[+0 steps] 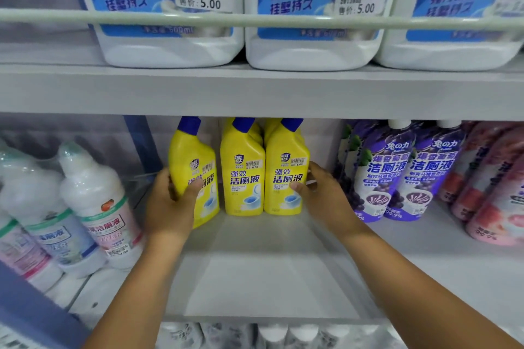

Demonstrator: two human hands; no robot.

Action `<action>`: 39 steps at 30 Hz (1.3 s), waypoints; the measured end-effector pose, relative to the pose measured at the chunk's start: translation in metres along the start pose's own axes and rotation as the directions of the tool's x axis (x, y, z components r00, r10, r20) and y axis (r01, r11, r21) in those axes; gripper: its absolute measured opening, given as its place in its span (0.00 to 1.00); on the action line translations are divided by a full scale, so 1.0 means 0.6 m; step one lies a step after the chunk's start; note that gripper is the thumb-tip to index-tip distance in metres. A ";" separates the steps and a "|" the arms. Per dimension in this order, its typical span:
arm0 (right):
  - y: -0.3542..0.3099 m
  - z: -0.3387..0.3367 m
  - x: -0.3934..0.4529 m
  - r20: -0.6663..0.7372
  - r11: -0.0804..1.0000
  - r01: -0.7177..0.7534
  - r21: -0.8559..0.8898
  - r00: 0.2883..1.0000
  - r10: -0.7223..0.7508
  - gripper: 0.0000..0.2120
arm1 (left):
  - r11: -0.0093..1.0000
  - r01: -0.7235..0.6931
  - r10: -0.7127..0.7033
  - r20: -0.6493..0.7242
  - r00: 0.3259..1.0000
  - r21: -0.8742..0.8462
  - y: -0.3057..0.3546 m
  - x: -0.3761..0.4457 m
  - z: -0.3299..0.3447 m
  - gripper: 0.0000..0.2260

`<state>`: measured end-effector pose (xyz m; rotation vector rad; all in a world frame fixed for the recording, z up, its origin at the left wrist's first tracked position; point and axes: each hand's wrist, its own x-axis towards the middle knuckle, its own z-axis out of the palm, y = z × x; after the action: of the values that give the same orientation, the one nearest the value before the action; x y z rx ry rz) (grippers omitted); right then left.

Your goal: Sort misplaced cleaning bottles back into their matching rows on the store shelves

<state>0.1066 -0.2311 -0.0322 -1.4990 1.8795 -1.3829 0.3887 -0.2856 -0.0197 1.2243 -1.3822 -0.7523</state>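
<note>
Three yellow toilet-cleaner bottles with blue caps stand at the back of the middle shelf. My left hand grips the leftmost yellow bottle, which tilts and sits slightly apart from the others. The middle yellow bottle stands upright with more yellow bottles behind it. My right hand wraps the right side of the rightmost yellow bottle, thumb on its front label.
White bottles with pink and blue labels lean at the left. Purple bottles and pink bottles fill the right. Large white-and-blue jugs sit on the upper shelf behind a rail. White caps show below.
</note>
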 end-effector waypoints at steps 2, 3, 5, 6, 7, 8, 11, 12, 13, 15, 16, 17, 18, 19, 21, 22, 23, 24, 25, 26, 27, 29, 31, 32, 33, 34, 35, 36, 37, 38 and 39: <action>0.000 -0.002 0.003 0.011 1.000 0.003 0.004 1.000 -0.003 0.13 | 0.995 0.017 -0.010 0.080 0.997 -0.098 0.004 -0.041 -0.016 0.09; 0.002 -0.002 0.004 0.015 1.000 0.007 0.002 1.000 -0.007 0.14 | 0.989 0.031 -0.009 0.149 0.989 -0.144 0.005 -0.057 -0.019 0.10; 0.004 -0.001 0.003 0.017 1.000 0.012 -0.008 1.000 -0.012 0.14 | 0.974 0.072 -0.005 0.292 0.956 -0.216 0.011 -0.071 -0.011 0.12; 0.003 -0.001 0.000 0.013 1.000 0.014 -0.016 1.000 -0.014 0.14 | 0.971 0.086 -0.001 0.352 0.936 -0.225 0.014 -0.070 -0.001 0.12; 0.004 0.001 -0.001 0.010 1.000 0.017 -0.019 1.000 -0.017 0.15 | 0.973 0.094 -0.004 0.393 0.919 -0.212 0.015 -0.067 0.010 0.13; 0.002 0.001 -0.004 0.011 1.000 0.016 -0.025 1.000 -0.016 0.15 | 0.975 0.102 -0.011 0.413 0.911 -0.199 0.018 -0.063 0.021 0.14; -0.001 0.001 -0.008 0.028 0.999 0.009 -0.035 1.000 -0.008 0.16 | 0.998 -0.037 0.052 0.369 0.928 -0.047 0.022 -0.047 0.043 0.13; -0.004 -0.001 -0.009 0.031 1.000 0.002 -0.028 1.000 -0.001 0.17 | 0.997 -0.081 0.072 0.350 0.934 0.012 0.021 -0.041 0.047 0.12; -0.006 -0.002 -0.008 0.032 1.000 -0.003 -0.020 0.999 0.004 0.17 | 0.994 -0.100 0.081 0.346 0.935 0.037 0.021 -0.038 0.049 0.14; -0.007 -0.002 -0.006 0.031 1.000 -0.014 -0.016 0.999 0.015 0.16 | 0.994 -0.110 0.097 0.348 0.932 0.017 0.018 -0.037 0.052 0.22; -0.009 -0.003 -0.007 0.032 1.000 -0.014 -0.020 0.999 0.015 0.15 | 0.994 -0.113 0.105 0.351 0.930 0.001 0.015 -0.037 0.052 0.25; -0.008 -0.003 -0.006 0.036 1.000 -0.011 -0.022 0.999 0.011 0.14 | 0.993 -0.119 0.109 0.353 0.929 0.008 0.012 -0.037 0.051 0.27; -0.010 -0.004 -0.007 0.043 1.000 -0.009 -0.023 0.999 0.010 0.14 | 0.992 -0.126 0.111 0.351 0.930 0.020 0.007 -0.037 0.052 0.28; -0.010 -0.005 -0.008 0.044 1.000 -0.010 -0.010 0.999 0.010 0.14 | 0.991 -0.133 0.112 0.349 0.930 0.035 0.005 -0.037 0.051 0.28; -0.012 -0.006 -0.010 0.048 0.999 -0.017 0.029 0.999 0.016 0.12 | 0.988 -0.141 0.114 0.343 0.932 0.057 0.005 -0.036 0.050 0.30; -0.013 -0.006 -0.012 0.046 0.998 -0.030 0.051 0.999 0.028 0.11 | 0.988 -0.146 0.118 0.345 0.931 0.056 0.005 -0.035 0.050 0.31; -0.013 -0.005 -0.012 0.037 0.995 -0.044 0.086 0.998 0.041 0.11 | 0.986 -0.153 0.121 0.351 0.929 0.065 0.006 -0.036 0.049 0.32; -0.014 -0.004 -0.013 0.030 0.991 -0.057 0.118 0.998 0.054 0.13 | 0.984 -0.163 0.126 0.355 0.926 0.076 0.007 -0.037 0.049 0.31; -0.016 -0.003 -0.015 0.030 0.988 -0.064 0.142 0.998 0.060 0.16 | 0.983 -0.163 0.123 0.355 0.927 0.084 0.008 -0.039 0.049 0.30; -0.021 -0.002 -0.018 0.041 0.987 -0.061 0.146 0.998 0.056 0.17 | 0.985 -0.151 0.114 0.352 0.929 0.079 0.007 -0.040 0.049 0.29; -0.024 0.001 -0.021 0.055 0.990 -0.052 0.127 0.997 0.046 0.18 | 0.989 -0.130 0.097 0.348 0.932 0.072 0.005 -0.041 0.050 0.29; -0.024 0.008 -0.024 0.059 0.998 -0.027 0.059 0.998 0.023 0.21 | 0.994 -0.102 0.079 0.343 0.936 0.048 0.001 -0.044 0.053 0.28; -0.026 0.014 -0.026 0.034 1.000 -0.013 0.011 0.999 0.012 0.23 | 0.996 -0.093 0.082 0.350 0.933 0.015 -0.003 -0.046 0.056 0.27; -0.025 0.015 -0.026 0.023 1.000 -0.012 0.004 1.000 0.012 0.23 | 0.996 -0.087 0.083 0.354 0.932 -0.004 -0.004 -0.046 0.056 0.26; -0.027 0.014 -0.026 0.022 1.000 -0.023 0.006 0.999 0.022 0.22 | 0.997 -0.074 0.074 0.359 0.930 -0.013 -0.005 -0.046 0.056 0.26; -0.029 0.013 -0.027 0.030 0.999 -0.039 0.022 0.999 0.038 0.20 | 0.998 -0.059 0.066 0.363 0.929 -0.029 -0.007 -0.046 0.055 0.25; -0.033 0.011 -0.028 0.037 0.998 -0.058 0.039 0.998 0.056 0.18 | 0.998 -0.036 0.052 0.366 0.929 -0.051 -0.007 -0.046 0.054 0.25; -0.032 0.010 -0.030 0.036 0.996 -0.067 0.057 0.997 0.065 0.17 | 0.995 0.002 0.035 0.366 0.930 -0.099 -0.007 -0.047 0.054 0.24; -0.031 0.010 -0.031 0.024 0.994 -0.078 0.077 0.997 0.076 0.16 | 0.985 0.062 0.001 0.366 0.931 -0.160 -0.007 -0.047 0.055 0.24; -0.029 0.009 -0.032 0.011 0.992 -0.089 0.094 0.996 0.088 0.15 | 0.966 0.124 -0.032 0.372 0.928 -0.226 -0.007 -0.046 0.056 0.23; -0.030 0.010 -0.034 0.000 0.988 -0.099 0.116 0.995 0.099 0.14 | 0.945 0.177 -0.060 0.387 0.920 -0.274 -0.003 -0.046 0.057 0.21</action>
<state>0.1283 -0.2149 -0.0251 -1.3294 1.8181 -1.4261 0.3529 -0.2663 -0.0368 0.9562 -1.4335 -1.2899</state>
